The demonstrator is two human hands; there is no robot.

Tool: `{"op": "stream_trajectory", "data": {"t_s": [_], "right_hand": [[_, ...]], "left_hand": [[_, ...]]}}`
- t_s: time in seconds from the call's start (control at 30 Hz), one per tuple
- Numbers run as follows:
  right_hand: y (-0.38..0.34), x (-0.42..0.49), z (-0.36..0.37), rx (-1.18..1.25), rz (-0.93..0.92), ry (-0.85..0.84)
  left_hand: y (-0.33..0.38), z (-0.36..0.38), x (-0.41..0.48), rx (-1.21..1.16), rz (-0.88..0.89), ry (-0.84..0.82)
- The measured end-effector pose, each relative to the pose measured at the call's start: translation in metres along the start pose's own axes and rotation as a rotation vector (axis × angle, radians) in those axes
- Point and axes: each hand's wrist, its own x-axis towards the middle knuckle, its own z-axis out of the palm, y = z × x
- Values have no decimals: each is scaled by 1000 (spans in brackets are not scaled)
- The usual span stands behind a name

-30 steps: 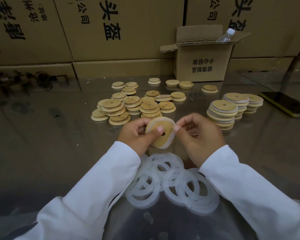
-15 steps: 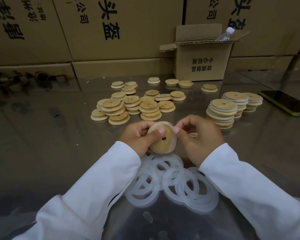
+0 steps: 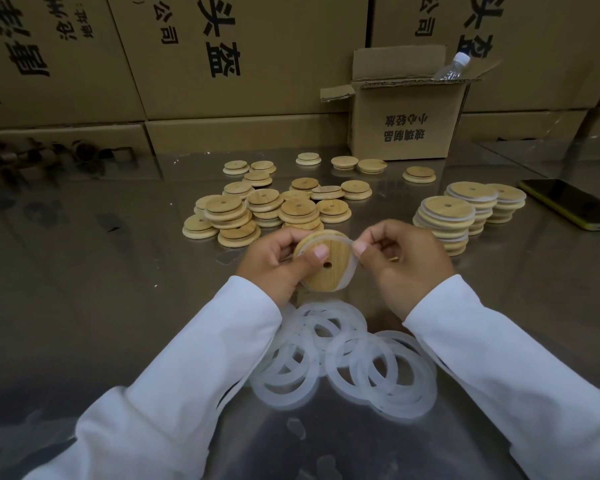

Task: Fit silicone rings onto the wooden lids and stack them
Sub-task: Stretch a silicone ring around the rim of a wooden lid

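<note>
My left hand (image 3: 278, 261) grips a round wooden lid (image 3: 328, 271) with a small centre hole, thumb pressed on its face. A translucent silicone ring (image 3: 351, 268) sits around the lid's rim. My right hand (image 3: 406, 261) pinches the ring's upper right edge between thumb and fingers. Below my hands lies a loose pile of silicone rings (image 3: 347, 358). Bare wooden lids (image 3: 267, 209) lie heaped behind on the left. Stacks of ringed lids (image 3: 445, 218) stand at the right.
The metal table (image 3: 101, 289) is reflective. An open cardboard box (image 3: 406, 126) with a plastic bottle (image 3: 452, 67) stands at the back. Large cartons (image 3: 239, 57) wall off the rear. A phone (image 3: 572, 202) lies at the far right.
The lid has turned in my hands so its face and hole show more. My right fingers have shifted along the ring's edge at the upper right.
</note>
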Motion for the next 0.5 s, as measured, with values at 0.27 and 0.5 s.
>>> {"op": "stream_trajectory", "data": {"t_s": [0.27,0.5], "right_hand": [[1,-8,12,23,2,56],[-1,-5,6,25,22,114]], "left_hand": [[-6,4,1,-112,-98,67],[-5,6,1,-150,-94,55]]}}
